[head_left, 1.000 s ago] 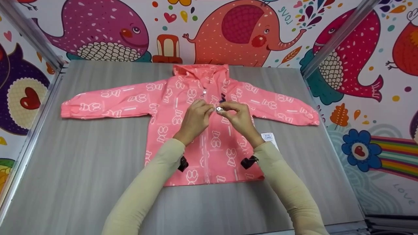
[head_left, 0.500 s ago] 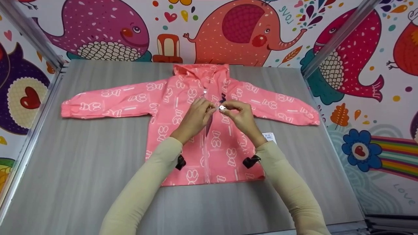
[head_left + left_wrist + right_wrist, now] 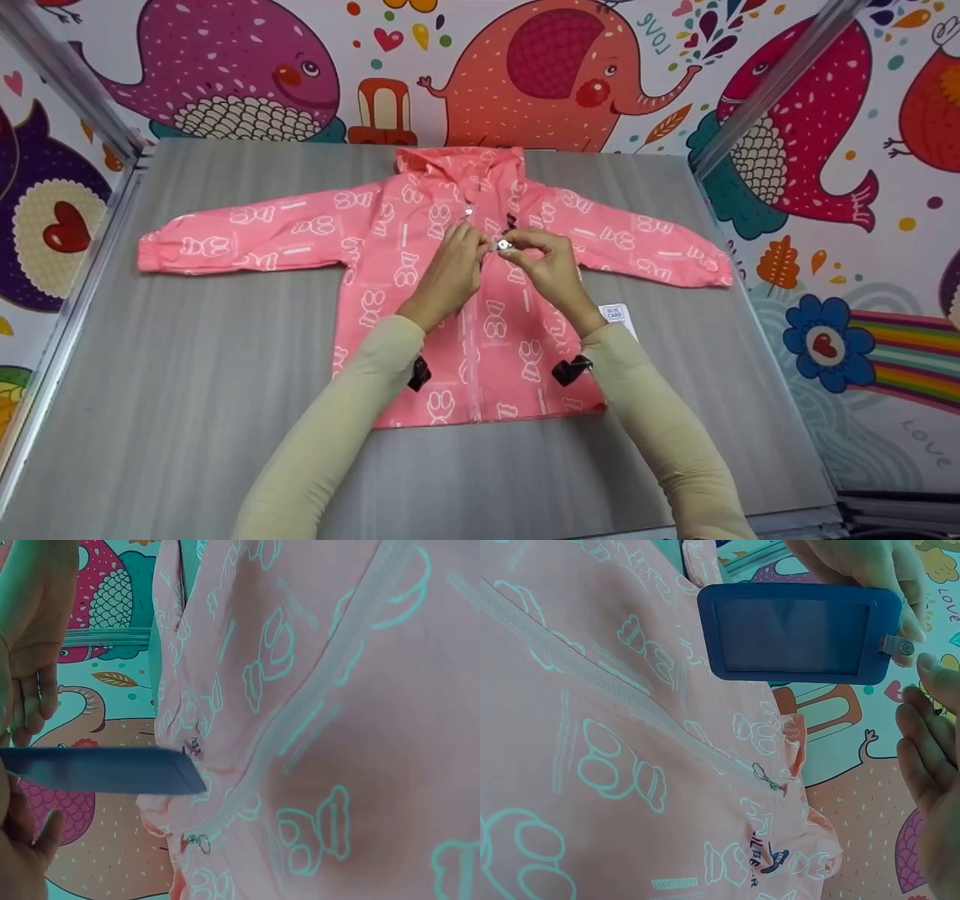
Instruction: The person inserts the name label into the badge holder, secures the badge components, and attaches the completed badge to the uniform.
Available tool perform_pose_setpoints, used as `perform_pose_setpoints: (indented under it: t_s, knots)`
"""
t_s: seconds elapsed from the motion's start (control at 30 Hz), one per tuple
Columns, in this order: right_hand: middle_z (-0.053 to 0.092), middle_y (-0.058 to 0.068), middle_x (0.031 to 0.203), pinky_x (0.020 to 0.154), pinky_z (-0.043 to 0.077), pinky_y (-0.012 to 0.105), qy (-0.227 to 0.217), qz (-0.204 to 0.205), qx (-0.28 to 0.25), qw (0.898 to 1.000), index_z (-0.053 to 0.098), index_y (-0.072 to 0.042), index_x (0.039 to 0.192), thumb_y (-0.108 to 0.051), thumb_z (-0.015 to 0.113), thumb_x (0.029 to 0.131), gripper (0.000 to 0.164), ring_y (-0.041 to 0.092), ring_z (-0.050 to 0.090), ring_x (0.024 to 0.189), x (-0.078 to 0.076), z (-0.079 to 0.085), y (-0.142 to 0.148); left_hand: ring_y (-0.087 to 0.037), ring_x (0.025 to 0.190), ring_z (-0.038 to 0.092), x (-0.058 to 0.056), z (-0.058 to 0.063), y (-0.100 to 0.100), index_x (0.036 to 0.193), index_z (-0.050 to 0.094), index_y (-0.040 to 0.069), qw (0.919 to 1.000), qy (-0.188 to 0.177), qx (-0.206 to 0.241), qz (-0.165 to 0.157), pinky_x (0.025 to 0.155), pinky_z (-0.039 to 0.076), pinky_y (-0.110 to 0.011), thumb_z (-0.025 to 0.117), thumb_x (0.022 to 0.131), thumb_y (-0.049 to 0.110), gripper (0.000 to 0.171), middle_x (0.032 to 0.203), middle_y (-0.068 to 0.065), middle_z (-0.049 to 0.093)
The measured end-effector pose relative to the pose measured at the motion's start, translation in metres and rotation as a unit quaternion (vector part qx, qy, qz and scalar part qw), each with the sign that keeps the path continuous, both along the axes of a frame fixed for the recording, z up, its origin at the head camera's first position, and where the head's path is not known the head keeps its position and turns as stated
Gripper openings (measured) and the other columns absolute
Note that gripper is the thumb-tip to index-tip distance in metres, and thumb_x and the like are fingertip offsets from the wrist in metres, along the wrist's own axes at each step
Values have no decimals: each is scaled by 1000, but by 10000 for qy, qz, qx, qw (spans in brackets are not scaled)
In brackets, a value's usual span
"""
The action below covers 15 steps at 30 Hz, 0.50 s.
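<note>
A blue card holder (image 3: 802,634) with a clear window hangs above the pink jacket (image 3: 495,360). Its short clear strap with a snap (image 3: 906,649) lies at the fingertips of my left hand (image 3: 450,270), which pinches that end. In the left wrist view the holder (image 3: 105,771) shows edge-on. With thumb and fingers my right hand (image 3: 551,266) pinches a small round silvery piece (image 3: 504,244) close beside the left fingertips. Whether strap and silvery piece are joined cannot be seen. From above, my hands hide most of the holder.
The jacket lies flat, sleeves spread, its zip pull (image 3: 468,212) near the collar. A white printed card (image 3: 616,313) sits partly under my right forearm. Grey tabletop (image 3: 187,390) surrounds the jacket. A patterned wall (image 3: 420,67) and metal frame posts (image 3: 780,82) border the table.
The silvery piece and right hand shift slightly right, then back left toward the left hand. Half a second ago a dark edge of the holder showed below the left hand; now it is mostly hidden.
</note>
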State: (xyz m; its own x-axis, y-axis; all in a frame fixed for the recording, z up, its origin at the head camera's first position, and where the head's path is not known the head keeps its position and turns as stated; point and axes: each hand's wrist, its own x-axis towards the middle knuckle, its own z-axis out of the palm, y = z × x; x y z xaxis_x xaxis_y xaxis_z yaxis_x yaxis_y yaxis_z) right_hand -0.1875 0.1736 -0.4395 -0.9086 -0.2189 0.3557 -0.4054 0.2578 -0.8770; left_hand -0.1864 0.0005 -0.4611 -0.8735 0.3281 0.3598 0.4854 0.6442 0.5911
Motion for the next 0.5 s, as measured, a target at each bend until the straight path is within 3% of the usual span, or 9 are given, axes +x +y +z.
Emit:
perform_pose_setpoints:
  t_s: [0.13,0.37,0.5]
  knots:
    - [74,23,94,76,56,23,2,8,-133,9999,74,8,97,1,74,83,15,3,68,82,0,-3,1,-30,98,51,1,-1,2,104,59,0,9999,-8,65,84,91,45,-40,48,101,9,15,99,-15,59]
    - [74,23,94,78,57,34,56,71,-196,9998,74,7,97,1,75,83,15,4,68,83,-1,-3,1,-29,94,50,2,-3,5,103,59,-1,9995,108,198,220,88,44,-39,47,101,9,16,97,-15,57]
    - [74,24,94,79,56,32,66,146,-231,9996,73,11,97,1,74,83,17,4,68,84,-2,-4,1,-29,93,48,3,-4,6,102,58,0,9993,80,281,229,86,43,-39,46,101,8,14,96,-15,56]
